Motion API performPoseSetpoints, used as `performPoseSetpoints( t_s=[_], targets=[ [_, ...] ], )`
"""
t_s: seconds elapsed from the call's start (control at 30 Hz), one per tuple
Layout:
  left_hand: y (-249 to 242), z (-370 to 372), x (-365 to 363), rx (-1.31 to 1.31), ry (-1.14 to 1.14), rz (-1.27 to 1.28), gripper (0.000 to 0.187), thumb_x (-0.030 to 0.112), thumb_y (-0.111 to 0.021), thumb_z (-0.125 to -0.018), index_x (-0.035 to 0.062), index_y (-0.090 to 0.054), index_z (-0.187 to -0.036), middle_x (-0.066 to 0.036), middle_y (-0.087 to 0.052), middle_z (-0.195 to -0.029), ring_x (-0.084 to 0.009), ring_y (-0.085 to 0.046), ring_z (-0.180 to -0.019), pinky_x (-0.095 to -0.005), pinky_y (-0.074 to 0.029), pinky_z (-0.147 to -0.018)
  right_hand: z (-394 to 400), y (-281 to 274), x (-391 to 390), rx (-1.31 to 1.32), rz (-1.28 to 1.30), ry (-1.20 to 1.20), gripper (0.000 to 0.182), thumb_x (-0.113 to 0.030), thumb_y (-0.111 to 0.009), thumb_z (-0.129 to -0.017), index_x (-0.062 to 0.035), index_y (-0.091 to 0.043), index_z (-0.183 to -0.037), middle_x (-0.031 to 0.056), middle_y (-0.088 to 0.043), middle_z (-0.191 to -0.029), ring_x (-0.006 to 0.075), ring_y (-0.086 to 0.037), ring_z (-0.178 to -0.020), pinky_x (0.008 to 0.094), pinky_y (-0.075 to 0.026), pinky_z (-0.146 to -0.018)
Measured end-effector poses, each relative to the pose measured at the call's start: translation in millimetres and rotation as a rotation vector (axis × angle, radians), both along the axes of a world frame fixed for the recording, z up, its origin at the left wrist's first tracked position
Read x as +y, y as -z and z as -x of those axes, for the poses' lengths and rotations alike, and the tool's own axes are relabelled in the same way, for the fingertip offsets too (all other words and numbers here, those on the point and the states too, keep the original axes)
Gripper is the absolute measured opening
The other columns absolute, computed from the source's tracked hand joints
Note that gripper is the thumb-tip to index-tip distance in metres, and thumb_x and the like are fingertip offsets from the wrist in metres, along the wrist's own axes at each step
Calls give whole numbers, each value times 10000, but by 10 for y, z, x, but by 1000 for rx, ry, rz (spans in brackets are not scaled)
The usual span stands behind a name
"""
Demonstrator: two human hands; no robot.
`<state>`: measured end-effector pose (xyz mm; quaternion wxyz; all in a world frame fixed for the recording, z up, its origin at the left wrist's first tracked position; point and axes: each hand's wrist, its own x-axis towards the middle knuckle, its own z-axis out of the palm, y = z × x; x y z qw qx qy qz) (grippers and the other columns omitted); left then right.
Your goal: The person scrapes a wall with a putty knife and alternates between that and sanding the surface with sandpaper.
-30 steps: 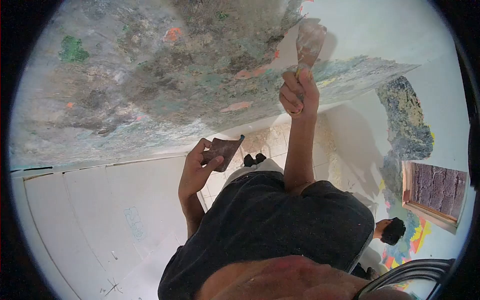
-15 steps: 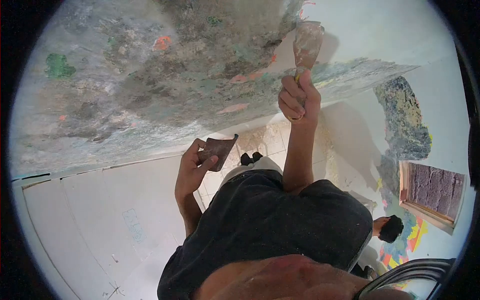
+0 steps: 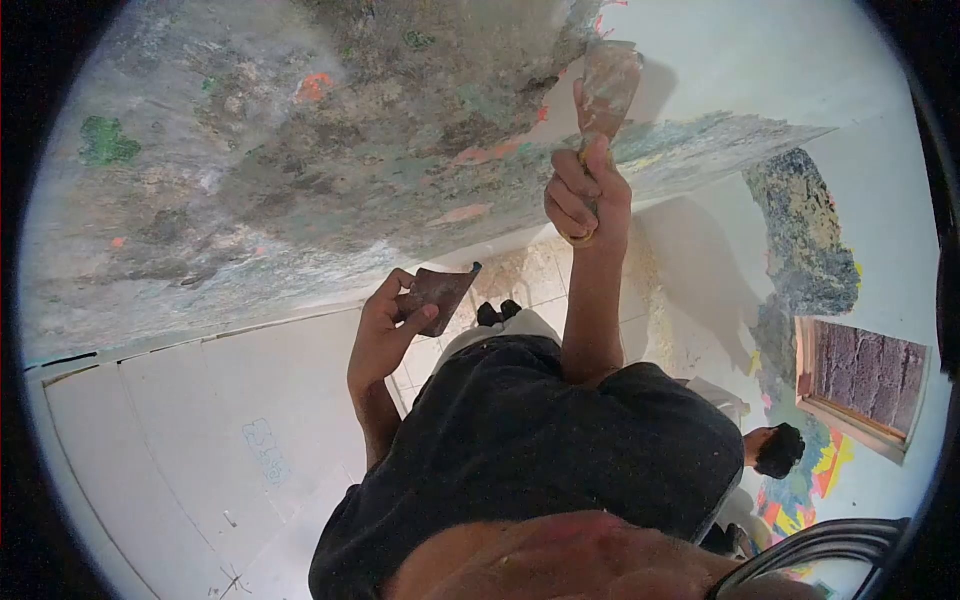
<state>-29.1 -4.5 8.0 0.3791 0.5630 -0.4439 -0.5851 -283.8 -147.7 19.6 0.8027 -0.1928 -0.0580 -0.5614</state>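
My right hand (image 3: pixel 588 195) is wrapped around the handle of a putty knife (image 3: pixel 610 85) with a worn, smeared metal blade, one finger stretched along the blade's side. The blade points up and overlaps the white part of the wall, right of a patchy grey stretch (image 3: pixel 300 150) with green and orange flecks. Lower and to the left, my left hand (image 3: pixel 380 325) pinches a thin reddish-brown plate (image 3: pixel 440 298) between thumb and fingers; its far corner curls up and looks dark. This plate is held away from my body, just below the wall's lower edge.
Below the patchy wall at left is a white panel (image 3: pixel 200 420) with pencil marks and a blue drawing. Tiled floor (image 3: pixel 535 275) shows past my feet. At right are a framed opening (image 3: pixel 865 385), another person's head (image 3: pixel 778 450) and a coiled dark cable (image 3: pixel 830 550).
The putty knife and my right hand have shifted slightly left, and a finger now shows beside the blade. My left hand keeps nearly the same place.
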Motion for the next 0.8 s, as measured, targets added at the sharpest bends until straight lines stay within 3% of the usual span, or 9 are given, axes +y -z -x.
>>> performPoseSetpoints(
  t_s=[0.3, 0.5, 0.6, 0.67, 0.73, 0.8],
  targets=[
    [-5, 9, -26, -20, -3, 25, 219, 15, -659, -891, 38, -471, -1000, -91, -703, -829, -87, -613, -774, -265, -504, -704, -3, -34, 23, -14, 15, -47, 390, -291, -456, -1043, -190, -386, -1413, -41, -345, -587, 50, -319, -344, 207, -306, -275],
    [-5, -5, -44, -68, 48, 22, 211, 37, -657, -904, 40, -470, -1001, -82, -696, -839, -77, -605, -788, -272, -508, -714, -18, -12, -27, -4, -2, -25, 520, -298, -419, -1054, -220, -232, -1533, -39, -346, -580, 54, -324, -342, 213, -297, -275],
    [5, 51, -44, -5, 17, 25, 201, 39, -655, -908, 39, -473, -995, -69, -688, -857, -78, -609, -795, -271, -511, -716, -27, -77, -41, -1, 84, -43, 463, -312, -414, -1055, -220, -305, -1496, -39, -339, -572, 52, -323, -342, 214, -293, -274],
    [-30, 59, -23, -2, 35, 5, 204, 28, -656, -904, 37, -473, -993, -65, -683, -863, -80, -610, -801, -268, -512, -719, -18, -169, -117, 18, -16, -3, 463, -320, -430, -1049, -229, -320, -1489, -42, -334, -567, 52, -313, -338, 213, -285, -274],
    [-49, 40, -12, 1, 42, -1, 207, 19, -657, -900, 37, -473, -993, -63, -682, -866, -81, -612, -807, -264, -510, -722, -52, -265, -120, -20, 20, -24, 554, -312, -390, -1058, -283, -150, -1557, -20, -347, -603, 63, -284, -344, 200, -288, -292],
    [-32, 6, 9, 10, 27, 15, 211, 11, -659, -897, 37, -472, -994, -65, -683, -864, -84, -613, -812, -260, -507, -725, -86, -90, -48, 4, 59, -41, 540, -320, -369, -1062, -283, -154, -1556, -22, -343, -601, 64, -278, -344, 199, -286, -291]
  ],
)
